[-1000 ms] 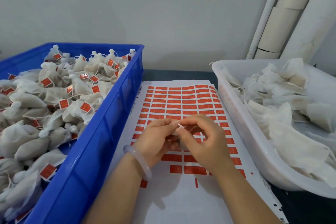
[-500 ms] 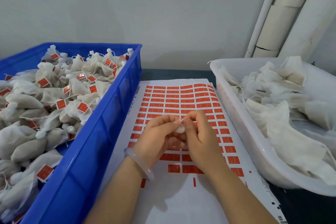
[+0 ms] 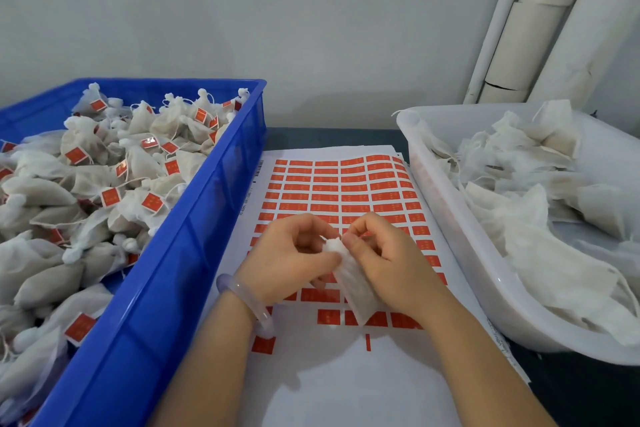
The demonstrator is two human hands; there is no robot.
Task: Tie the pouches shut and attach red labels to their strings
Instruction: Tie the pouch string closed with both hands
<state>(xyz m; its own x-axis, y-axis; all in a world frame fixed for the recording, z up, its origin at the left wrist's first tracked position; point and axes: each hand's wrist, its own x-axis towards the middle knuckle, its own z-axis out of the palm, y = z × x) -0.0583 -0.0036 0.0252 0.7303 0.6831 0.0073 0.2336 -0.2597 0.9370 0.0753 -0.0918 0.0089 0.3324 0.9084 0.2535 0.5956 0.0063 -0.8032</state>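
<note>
I see my left grip [image 3: 294,262] and right grip [image 3: 389,265] both curled onto one white pouch [image 3: 358,291]. They pinch its bunched neck between them, and the pouch body slants down toward me beside the right palm. It is over the sheet of red labels [image 3: 346,191] on the counter [image 3: 329,137], between the blue crate [image 3: 194,253] of tied, labelled pouches and the white tub [image 3: 450,218] of loose ones.

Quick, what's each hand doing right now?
Left hand: pinching the top of the white pouch.
Right hand: gripping the same pouch.
</note>
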